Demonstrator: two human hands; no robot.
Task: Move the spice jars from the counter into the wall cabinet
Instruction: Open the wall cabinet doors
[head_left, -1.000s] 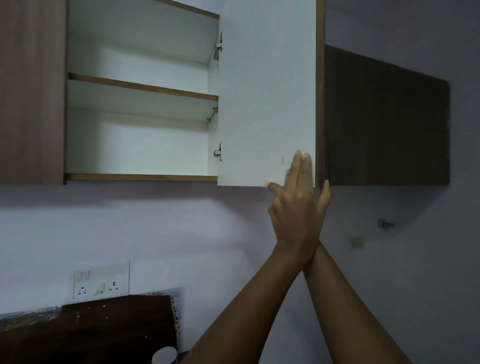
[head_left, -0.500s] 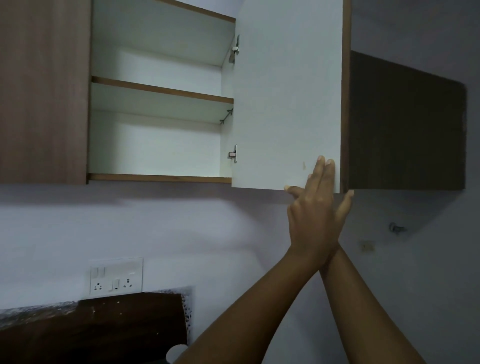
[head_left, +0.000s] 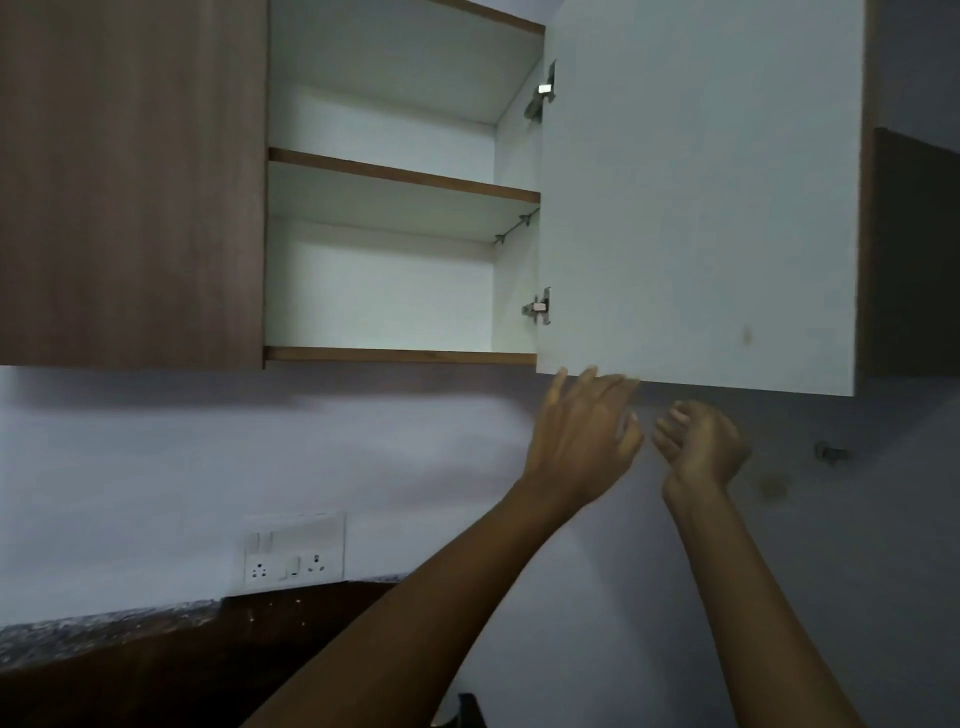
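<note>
The wall cabinet (head_left: 400, 356) hangs open above me, with two white shelves that hold nothing. Its white door (head_left: 696, 208) is swung out to the right. My left hand (head_left: 582, 441) is raised just below the door's bottom edge, fingers spread and loose, holding nothing. My right hand (head_left: 698, 447) hangs beside it, a little lower, fingers loosely curled, also holding nothing. Neither hand touches the door. No spice jar is in view.
A closed brown cabinet door (head_left: 130, 182) is to the left, another dark cabinet (head_left: 914, 249) to the right. A socket plate (head_left: 293, 551) sits on the wall above a dark board (head_left: 156, 670). A small hook (head_left: 831, 451) sticks out at right.
Both hands have come off the door's lower right corner, dropped below its edge and parted. The view has shifted, so the cabinet sits further right in the frame.
</note>
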